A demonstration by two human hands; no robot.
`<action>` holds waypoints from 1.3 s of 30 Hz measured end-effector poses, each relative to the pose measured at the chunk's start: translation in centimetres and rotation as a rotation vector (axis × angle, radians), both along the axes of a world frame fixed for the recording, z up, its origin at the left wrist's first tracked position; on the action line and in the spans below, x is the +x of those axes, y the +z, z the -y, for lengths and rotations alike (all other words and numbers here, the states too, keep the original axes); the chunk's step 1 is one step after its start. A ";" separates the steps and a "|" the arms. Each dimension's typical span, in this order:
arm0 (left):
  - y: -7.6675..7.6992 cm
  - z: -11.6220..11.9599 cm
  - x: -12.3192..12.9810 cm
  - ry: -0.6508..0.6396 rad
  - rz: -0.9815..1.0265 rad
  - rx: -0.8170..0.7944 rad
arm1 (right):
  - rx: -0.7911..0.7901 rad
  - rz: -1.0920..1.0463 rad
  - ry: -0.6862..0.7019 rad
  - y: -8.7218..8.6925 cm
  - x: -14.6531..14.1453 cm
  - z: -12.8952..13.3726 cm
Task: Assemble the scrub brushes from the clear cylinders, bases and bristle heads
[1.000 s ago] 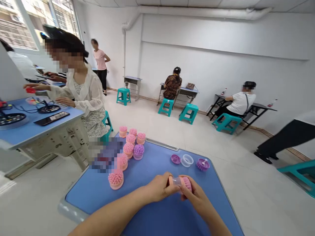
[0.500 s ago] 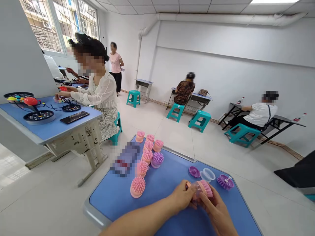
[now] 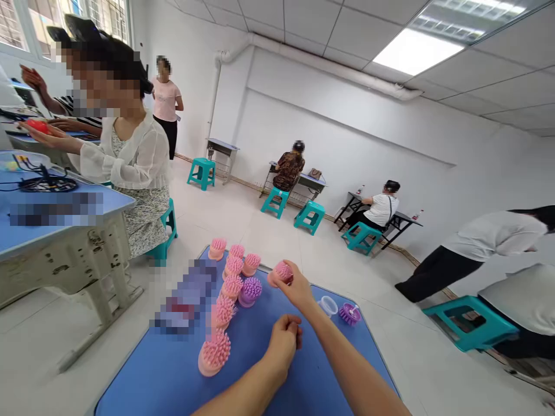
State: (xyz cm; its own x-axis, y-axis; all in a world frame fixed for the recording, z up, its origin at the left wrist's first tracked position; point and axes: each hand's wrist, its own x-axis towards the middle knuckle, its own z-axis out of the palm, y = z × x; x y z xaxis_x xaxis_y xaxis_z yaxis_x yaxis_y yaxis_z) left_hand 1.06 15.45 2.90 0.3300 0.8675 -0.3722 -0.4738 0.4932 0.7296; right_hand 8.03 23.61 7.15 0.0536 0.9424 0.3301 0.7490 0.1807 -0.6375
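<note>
My right hand [image 3: 299,289] reaches over the far side of the blue desk, its fingers closed around a pink scalp brush [image 3: 281,273] with stubby bristles facing up. Nearer to me, my left hand [image 3: 284,342] is curled above the desktop; its fingertips are turned away, so whatever it may hold is hidden. Several pink scalp brushes [image 3: 215,349] stand in a row left of my hands, bristles up on peach bases. A purple scalp brush [image 3: 250,292] stands beside that row. Right of my right forearm lie a clear ring-shaped part [image 3: 328,306] and a purple bristled piece [image 3: 350,314] with a white stem.
A blurred-out flat item [image 3: 186,300] lies along the left of the blue desk [image 3: 260,378]. Close by on the left, a person [image 3: 139,150] works at another desk [image 3: 99,211]. Teal stools [image 3: 310,216] and more seated people are farther off, and a person bends over at right.
My right hand has carried the pink scalp brush away from my left hand, forward and left toward the row. My left hand has come off the brush. The view has swung right.
</note>
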 end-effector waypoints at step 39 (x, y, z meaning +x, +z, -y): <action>-0.4 -0.2 0.5 -0.202 -0.463 0.456 | 0.123 -0.404 -0.453 -5.7 19.7 7.1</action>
State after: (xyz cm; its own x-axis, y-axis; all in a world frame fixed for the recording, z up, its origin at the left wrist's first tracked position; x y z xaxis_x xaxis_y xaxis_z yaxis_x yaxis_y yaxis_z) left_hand 1.60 15.62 2.49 0.3967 0.9093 -0.1254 0.0066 0.1338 0.9910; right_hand 27.70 16.56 1.44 0.5828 0.7533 0.3048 0.4719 -0.0084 -0.8816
